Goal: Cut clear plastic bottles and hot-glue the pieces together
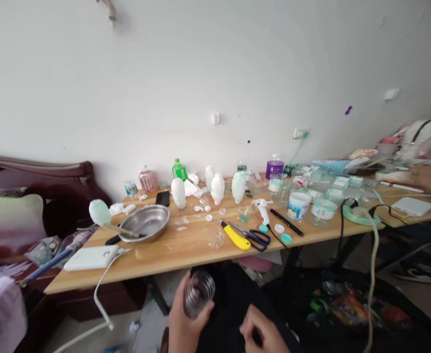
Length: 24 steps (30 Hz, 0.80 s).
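Observation:
My left hand (181, 321) is wrapped round a clear ribbed plastic bottle piece (200, 294), held above my lap in front of the table edge. To its right, my right hand (262, 332) is curled into a loose fist, apart from the bottle piece. Nothing shows in its fingers. On the table just beyond lie a yellow utility knife (236, 237), dark-handled scissors (257, 239) and a white glue gun (263, 213). Several white and pale green bulb-shaped pieces (217, 189) stand farther back.
A steel pan (147, 223) and a white power bank (91, 258) lie at the table's left. Several cut bottle parts (323, 210) and a power strip (360, 215) are on the right. A cable (372, 274) hangs down. Another person's hand (426, 177) is at far right.

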### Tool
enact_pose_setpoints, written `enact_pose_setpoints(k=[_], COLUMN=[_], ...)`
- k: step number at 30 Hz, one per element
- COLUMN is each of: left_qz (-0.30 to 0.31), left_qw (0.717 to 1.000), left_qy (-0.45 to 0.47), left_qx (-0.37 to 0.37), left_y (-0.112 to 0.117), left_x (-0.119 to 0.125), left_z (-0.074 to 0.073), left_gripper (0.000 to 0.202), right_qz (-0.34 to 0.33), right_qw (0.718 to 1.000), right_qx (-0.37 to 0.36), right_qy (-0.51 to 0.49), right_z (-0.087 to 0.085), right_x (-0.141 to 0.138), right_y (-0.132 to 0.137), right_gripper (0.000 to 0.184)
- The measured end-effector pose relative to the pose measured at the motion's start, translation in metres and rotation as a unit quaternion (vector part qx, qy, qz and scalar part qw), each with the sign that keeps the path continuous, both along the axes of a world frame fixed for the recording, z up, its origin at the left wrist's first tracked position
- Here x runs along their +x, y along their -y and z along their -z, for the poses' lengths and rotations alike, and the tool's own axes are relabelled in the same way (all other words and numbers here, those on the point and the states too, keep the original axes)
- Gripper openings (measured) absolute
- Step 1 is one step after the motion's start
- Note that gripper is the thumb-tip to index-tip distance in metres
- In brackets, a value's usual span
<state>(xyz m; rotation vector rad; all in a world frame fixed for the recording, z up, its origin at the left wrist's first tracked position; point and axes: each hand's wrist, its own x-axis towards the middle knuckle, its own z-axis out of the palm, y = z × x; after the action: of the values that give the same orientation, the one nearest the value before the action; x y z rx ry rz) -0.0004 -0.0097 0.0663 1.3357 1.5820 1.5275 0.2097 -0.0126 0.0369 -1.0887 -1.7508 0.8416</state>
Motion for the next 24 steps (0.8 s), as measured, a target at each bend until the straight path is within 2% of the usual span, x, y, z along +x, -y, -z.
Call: enact_pose_setpoints(k=[2,4,7,9,11,14,17,19,22,24], left_qz=[-0.029,-0.047,-0.034,-0.012,0.003,0.018,0.003,-0.018,-0.032,-0.022], left_qw=[0.998,0.994,0.981,0.968,0.949,0.907,0.862,0.845,0.849,0.874], left_qy=[-0.057,-0.102,-0.188,-0.25,-0.313,-0.409,-0.481,-0.502,-0.494,-0.457], left_qx=[0.02,0.015,-0.016,-0.016,0.017,0.098,0.16,0.182,0.185,0.163], left_y=[-0.003,-0.004,-0.005,-0.006,-0.01,-0.017,-0.022,-0.024,-0.024,-0.024], left_x=[-0.007,-0.015,-0.025,-0.03,-0.034,-0.037,-0.036,-0.034,-0.031,-0.028], left_z=[-0.013,-0.025,-0.037,-0.041,-0.044,-0.046,-0.047,-0.048,-0.05,-0.052], left_gripper=[0.083,0.077,0.066,0.067,0.07,0.064,0.057,0.056,0.059,0.06], right_qz=[-0.009,-0.014,-0.018,-0.021,-0.02,-0.015,-0.029,-0.038,-0.042,-0.033], right_qw=[0.999,0.999,0.997,0.994,0.992,0.992,0.993,0.993,0.991,0.987], right_qx=[-0.02,-0.023,-0.02,-0.031,-0.045,-0.047,-0.031,-0.019,-0.003,-0.006], right_qy=[-0.027,-0.042,-0.075,-0.104,-0.12,-0.117,-0.106,-0.109,-0.129,-0.158], right_z=[-0.007,-0.021,-0.041,-0.051,-0.057,-0.064,-0.071,-0.078,-0.092,-0.103], right_x=[0.003,0.008,0.015,0.019,0.022,0.026,0.029,0.031,0.031,0.028], right_y=[0.0,-0.004,-0.014,-0.018,-0.02,-0.022,-0.03,-0.038,-0.048,-0.05], right_gripper=[0.018,0.018,0.02,0.019,0.018,0.017,0.018,0.019,0.018,0.015])
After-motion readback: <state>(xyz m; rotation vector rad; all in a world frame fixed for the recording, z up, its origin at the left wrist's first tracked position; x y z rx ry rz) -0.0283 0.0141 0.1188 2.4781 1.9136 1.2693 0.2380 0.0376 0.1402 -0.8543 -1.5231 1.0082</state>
